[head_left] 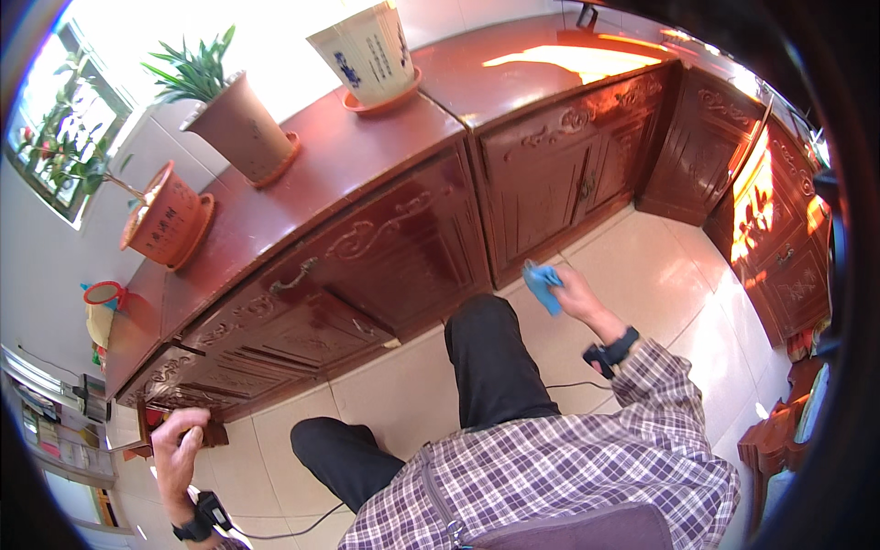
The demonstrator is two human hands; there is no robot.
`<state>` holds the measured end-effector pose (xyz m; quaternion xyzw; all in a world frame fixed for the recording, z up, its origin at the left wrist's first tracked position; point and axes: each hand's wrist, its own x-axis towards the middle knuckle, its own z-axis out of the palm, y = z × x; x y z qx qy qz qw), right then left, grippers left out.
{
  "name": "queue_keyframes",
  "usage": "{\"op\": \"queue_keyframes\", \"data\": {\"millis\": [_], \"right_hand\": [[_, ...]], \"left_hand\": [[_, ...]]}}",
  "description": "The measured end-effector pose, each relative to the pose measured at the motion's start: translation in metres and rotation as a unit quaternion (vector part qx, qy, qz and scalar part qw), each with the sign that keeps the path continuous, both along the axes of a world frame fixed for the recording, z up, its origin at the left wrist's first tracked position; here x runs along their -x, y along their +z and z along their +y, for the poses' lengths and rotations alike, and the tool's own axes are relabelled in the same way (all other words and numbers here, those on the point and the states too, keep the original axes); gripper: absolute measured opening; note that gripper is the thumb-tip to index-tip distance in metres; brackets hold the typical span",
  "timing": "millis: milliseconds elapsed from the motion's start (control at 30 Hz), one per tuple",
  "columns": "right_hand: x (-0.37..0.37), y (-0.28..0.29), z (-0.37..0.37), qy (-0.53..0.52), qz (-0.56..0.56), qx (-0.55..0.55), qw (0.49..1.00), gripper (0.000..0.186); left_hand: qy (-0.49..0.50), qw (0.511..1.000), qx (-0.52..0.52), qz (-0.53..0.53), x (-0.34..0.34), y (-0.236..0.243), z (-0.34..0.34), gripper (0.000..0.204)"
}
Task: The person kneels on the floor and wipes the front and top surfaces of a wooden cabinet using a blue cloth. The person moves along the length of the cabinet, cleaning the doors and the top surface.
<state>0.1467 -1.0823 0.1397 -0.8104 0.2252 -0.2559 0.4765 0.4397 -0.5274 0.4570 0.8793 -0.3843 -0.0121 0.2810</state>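
A long carved red-brown cabinet (385, 238) is being faced from a crouch on the tiled floor (642, 266), so its low front is within reach. Potted plants (229, 119) are being carried on its worktop (357, 147) near the window. A blue cloth (543, 284) is being gripped, bunched, in the right hand (573, 291) beside the knee. The cabinet's lower corner moulding (170, 408) is being clasped by the left hand (176, 438), seemingly for support.

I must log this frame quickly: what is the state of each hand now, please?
Left hand: closed on the lower corner of the carved wooden cabinet.
Right hand: closed, holding a blue cloth.
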Motion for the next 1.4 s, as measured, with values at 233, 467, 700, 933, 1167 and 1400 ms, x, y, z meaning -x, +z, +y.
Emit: {"op": "queue_keyframes", "data": {"millis": [233,467,700,933,1167,1400], "right_hand": [[0.177,-0.158,0.078,0.277,0.428,-0.204,0.836,0.061],[0.216,-0.136,0.136,0.311,0.499,-0.424,0.689,0.056],[0.205,-0.061,0.148,0.233,0.542,-0.401,0.701,0.050],[0.198,-0.048,0.162,0.198,0.566,-0.387,0.700,0.049],[0.189,-0.036,0.181,0.163,0.578,-0.379,0.704,0.049],[0.191,-0.030,0.200,0.139,0.580,-0.365,0.715,0.050]], "left_hand": [[0.243,0.895,-0.100,0.361,0.073,-0.291,0.151,0.021],[0.358,0.774,-0.223,0.472,0.122,-0.471,0.154,0.018],[0.350,0.782,-0.188,0.480,0.067,-0.492,0.070,0.016],[0.332,0.791,-0.164,0.487,0.019,-0.517,0.023,0.014],[0.312,0.790,-0.155,0.504,-0.014,-0.548,-0.004,0.012],[0.301,0.789,-0.145,0.516,-0.035,-0.562,-0.013,0.010]]}}
